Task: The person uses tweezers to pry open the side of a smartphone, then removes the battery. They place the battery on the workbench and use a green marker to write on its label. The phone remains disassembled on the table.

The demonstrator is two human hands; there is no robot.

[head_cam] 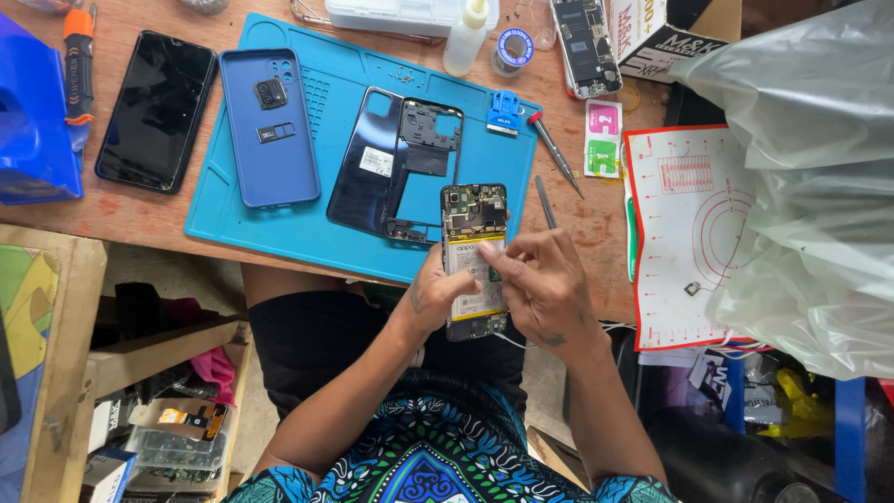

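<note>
Looking down from the head camera, an opened smartphone (474,261) with its back cover off is held upright in the frame, above the near edge of the teal repair mat (223,219) and over the person's lap. Its long axis runs nearly straight away from the body, tilted only slightly. The camera end with the exposed circuit board points away toward the mat, and the bottom end points back toward the person. The pale battery fills the middle of the body.

The left hand (431,296) grips the phone from its left side, fingers wrapped behind and thumb pressed along the left edge, so the phone lies cradled in that closed hold. The right hand (543,279) comes in from the right, its fingers curled together with the fingertips (496,256) pinched against the right part of the battery area near its top; whether they hold something small there cannot be told.

On the mat just beyond lie a dark blue back cover (363,163) and a black midframe (426,168), side by side and touching. A blue phone case (269,126) lies further left, and a black smartphone (157,110) rests on the wooden table (140,216). A screwdriver (554,149) and metal tweezers (545,200) lie just right of the mat.
</note>
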